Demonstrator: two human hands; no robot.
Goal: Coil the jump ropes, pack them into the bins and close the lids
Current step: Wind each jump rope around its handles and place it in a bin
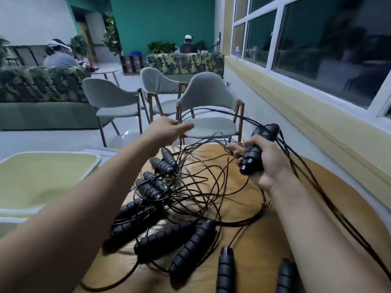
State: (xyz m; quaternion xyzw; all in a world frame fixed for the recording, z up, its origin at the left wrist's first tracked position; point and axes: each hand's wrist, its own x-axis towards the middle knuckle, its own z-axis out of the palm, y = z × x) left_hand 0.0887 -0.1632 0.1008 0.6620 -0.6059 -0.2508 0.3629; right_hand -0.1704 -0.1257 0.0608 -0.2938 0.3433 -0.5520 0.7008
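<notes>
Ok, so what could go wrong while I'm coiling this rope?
The cord between your left hand and the handles in your right hand looks mixed into the tangled pile, so pulling may tighten knots. It could also drag the loose handles at the near edge of the table onto the floor.

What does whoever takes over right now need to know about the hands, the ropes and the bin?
Left hand: reaching forward, fingers pinching a cord that runs to the right hand.
Right hand: grips two black handles, with cord loops hanging past the wrist.
Tangled ropes: a heap on the wooden table, handles loose among them.
Bin: at the table's left; no rope seen in it.
Done: one rope partly coiled in hand.
Left: finish that coil, untangle and coil the rest, pack them, close the lids.
</notes>
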